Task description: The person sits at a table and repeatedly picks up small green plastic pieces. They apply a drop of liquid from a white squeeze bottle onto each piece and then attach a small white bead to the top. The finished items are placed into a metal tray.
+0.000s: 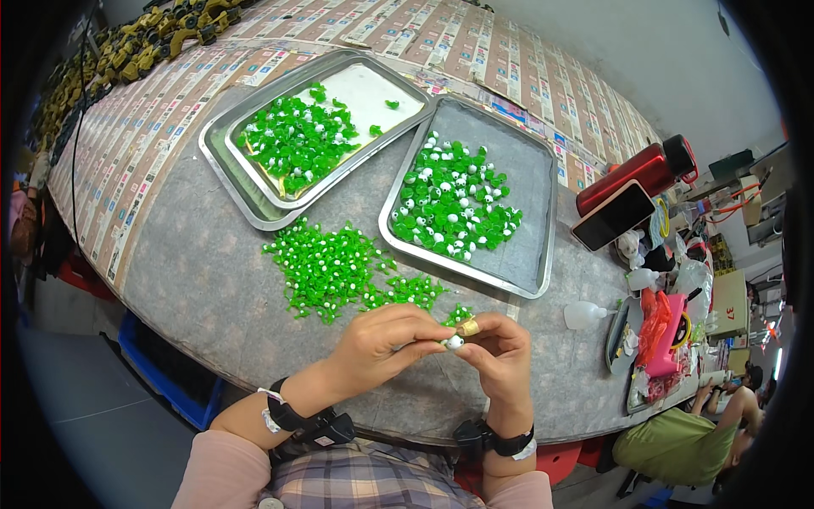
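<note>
My left hand (390, 341) and my right hand (502, 349) meet over the near part of the table. Both pinch a small white ball-shaped piece with dark spots (455, 343), which has a bit of green at its left side. A gold-coloured wrap (468, 327) covers a fingertip of the right hand. Just beyond the hands lies a loose pile of small green pieces with white dots (326, 270). Two metal trays hold more: the left tray (222, 174) has green cup-like parts with white bits, and the right tray (540, 246) has green-and-white ones.
At the right stand a red bottle (623, 178), a phone (615, 216) leaning by it, a white squeeze bottle (585, 315) and a pink holder (668, 335). Yellow toy vehicles (161, 38) heap up at the far left. Another person (678, 445) sits at the right.
</note>
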### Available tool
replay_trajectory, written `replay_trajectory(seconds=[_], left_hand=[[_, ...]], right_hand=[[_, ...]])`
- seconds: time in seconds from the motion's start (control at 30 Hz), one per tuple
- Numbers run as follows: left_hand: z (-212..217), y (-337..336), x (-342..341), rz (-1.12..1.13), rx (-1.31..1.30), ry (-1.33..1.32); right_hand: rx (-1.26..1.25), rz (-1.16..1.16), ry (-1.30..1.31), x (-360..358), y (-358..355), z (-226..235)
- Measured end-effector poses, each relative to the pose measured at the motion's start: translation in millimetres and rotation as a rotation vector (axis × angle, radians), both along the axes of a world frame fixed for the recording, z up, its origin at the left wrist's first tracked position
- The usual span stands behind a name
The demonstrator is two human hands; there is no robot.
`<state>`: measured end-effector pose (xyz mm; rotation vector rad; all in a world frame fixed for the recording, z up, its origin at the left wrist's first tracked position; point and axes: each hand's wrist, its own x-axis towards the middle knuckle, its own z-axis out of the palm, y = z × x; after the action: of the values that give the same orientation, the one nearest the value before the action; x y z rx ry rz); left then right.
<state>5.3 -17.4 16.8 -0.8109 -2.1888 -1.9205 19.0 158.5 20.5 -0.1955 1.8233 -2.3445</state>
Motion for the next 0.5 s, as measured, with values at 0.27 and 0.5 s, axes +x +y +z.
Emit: replay_trajectory(seconds=[0.27,0.5], left_hand=[[-0.4,-0.4,0.9,-0.026,0.056,-0.069],[1.2,0.2,2.0,-0.005,0.09,-0.163]], right_hand=[[-0.016,-0.04,0.028,1.9,-5.2,5.5],[0.046,-0.071,0.081,3.0,-6.9,6.2]])
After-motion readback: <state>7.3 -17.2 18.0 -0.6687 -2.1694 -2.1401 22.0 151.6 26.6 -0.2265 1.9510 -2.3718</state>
